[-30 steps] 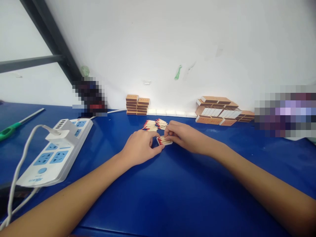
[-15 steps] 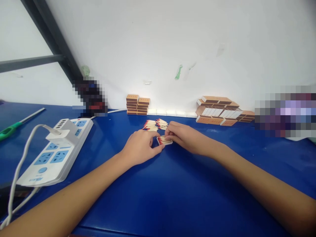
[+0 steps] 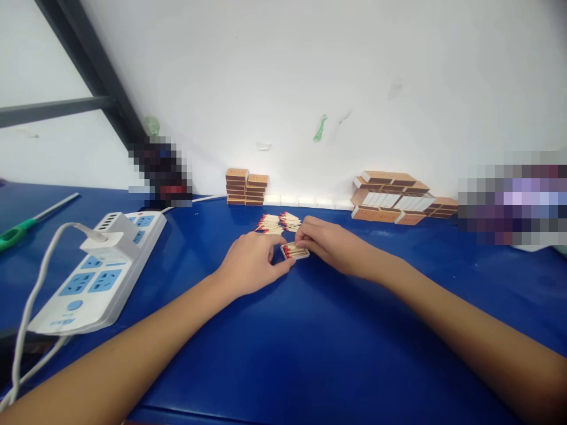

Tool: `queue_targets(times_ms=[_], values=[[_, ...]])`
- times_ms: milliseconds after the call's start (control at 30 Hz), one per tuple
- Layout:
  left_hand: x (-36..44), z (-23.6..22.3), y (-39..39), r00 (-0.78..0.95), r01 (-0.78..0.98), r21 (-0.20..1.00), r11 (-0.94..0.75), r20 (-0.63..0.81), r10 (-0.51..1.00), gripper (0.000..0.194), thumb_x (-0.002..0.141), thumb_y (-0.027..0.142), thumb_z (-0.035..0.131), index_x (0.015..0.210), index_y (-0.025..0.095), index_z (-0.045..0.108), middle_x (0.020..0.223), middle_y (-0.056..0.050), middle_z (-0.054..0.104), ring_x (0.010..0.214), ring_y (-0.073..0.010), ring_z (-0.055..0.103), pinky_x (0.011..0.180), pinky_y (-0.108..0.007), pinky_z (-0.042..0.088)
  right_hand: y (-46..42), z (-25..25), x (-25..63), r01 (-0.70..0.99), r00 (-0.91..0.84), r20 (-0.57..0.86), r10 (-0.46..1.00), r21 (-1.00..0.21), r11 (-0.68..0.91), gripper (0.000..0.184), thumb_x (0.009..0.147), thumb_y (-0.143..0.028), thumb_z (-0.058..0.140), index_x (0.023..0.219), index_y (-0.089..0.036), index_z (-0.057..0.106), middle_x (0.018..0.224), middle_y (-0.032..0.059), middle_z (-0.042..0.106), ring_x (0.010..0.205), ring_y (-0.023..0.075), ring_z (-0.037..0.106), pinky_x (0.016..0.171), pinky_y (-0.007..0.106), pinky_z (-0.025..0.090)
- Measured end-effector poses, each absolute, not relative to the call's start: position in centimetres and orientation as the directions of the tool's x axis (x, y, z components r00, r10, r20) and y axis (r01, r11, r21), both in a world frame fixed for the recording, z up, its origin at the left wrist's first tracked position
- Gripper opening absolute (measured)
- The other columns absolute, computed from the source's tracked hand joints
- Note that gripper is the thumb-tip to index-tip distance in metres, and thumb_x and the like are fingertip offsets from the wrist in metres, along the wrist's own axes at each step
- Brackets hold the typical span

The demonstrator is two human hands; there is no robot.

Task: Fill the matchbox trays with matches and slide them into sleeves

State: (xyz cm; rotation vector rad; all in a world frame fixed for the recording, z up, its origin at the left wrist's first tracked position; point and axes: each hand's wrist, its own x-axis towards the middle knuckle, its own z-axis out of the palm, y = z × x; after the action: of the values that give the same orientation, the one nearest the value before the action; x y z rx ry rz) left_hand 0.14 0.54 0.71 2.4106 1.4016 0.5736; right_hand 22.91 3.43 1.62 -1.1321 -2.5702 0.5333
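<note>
A small white matchbox tray [image 3: 302, 257] lies on the blue table, with red-headed matches [image 3: 292, 251] inside, their heads toward the left. My left hand [image 3: 252, 264] steadies the tray's left end, with thumb and forefinger curved around it. At the tray's right end, my right hand [image 3: 325, 245] is closed in a pinch over the plain ends of the matches, hiding them. Just behind the hands, a loose heap of matches [image 3: 270, 223] rests on the table in two bunches.
Against the wall stand stacked matchboxes [image 3: 246, 190], a row of white trays [image 3: 308, 202] and a larger matchbox pile [image 3: 390, 198]. On the left are a white power strip [image 3: 133, 260] with a plugged-in charger and cable, and a green-handled tool [image 3: 20, 232].
Both hands stay almost in place at the tray. The right fingers have shifted very slightly, and the matches in the tray lie a little differently.
</note>
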Motion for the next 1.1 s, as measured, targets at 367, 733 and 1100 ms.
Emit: queue_targets(times_ms=[367, 733, 1100], values=[[0.2, 0.8, 0.5, 0.448, 0.756, 0.442, -0.483, 0.188, 0.874, 0.03, 0.09, 0.048, 0.067, 0.107, 0.026, 0.078, 0.061, 0.004, 0.063, 0.056, -0.0139, 0.054, 0.055, -0.029, 0.03, 3.3, 1.9, 23.1, 0.624, -0.664, 0.108, 0.74, -0.464, 0.628, 0.014, 0.103, -0.022, 0.048, 0.093, -0.021, 0.058, 0.103, 0.0064, 0.06, 0.085, 0.0177, 0.057, 0.076, 0.031, 0.044], [0.3, 0.9, 0.4, 0.449, 0.76, 0.435, -0.482, 0.183, 0.874, 0.029, 0.09, 0.046, 0.066, 0.108, 0.026, 0.077, 0.062, 0.004, 0.063, 0.057, -0.0141, 0.054, 0.056, -0.03, 0.029, 3.4, 1.1, 22.6, 0.637, -0.625, 0.201, 0.754, -0.427, 0.642, 0.013, 0.104, -0.023, 0.048, 0.097, -0.02, 0.06, 0.103, 0.0057, 0.056, 0.08, 0.0162, 0.055, 0.073, 0.03, 0.041], [0.2, 1.0, 0.5, 0.454, 0.759, 0.439, -0.481, 0.173, 0.874, 0.026, 0.09, 0.046, 0.066, 0.103, 0.025, 0.076, 0.061, 0.004, 0.062, 0.056, -0.0138, 0.053, 0.055, -0.03, 0.029, 3.3, 1.0, 22.6, 0.584, -0.646, 0.239, 0.725, -0.456, 0.671, 0.011, 0.102, -0.02, 0.052, 0.098, -0.021, 0.063, 0.1, 0.0055, 0.058, 0.081, 0.0158, 0.055, 0.073, 0.029, 0.042]])
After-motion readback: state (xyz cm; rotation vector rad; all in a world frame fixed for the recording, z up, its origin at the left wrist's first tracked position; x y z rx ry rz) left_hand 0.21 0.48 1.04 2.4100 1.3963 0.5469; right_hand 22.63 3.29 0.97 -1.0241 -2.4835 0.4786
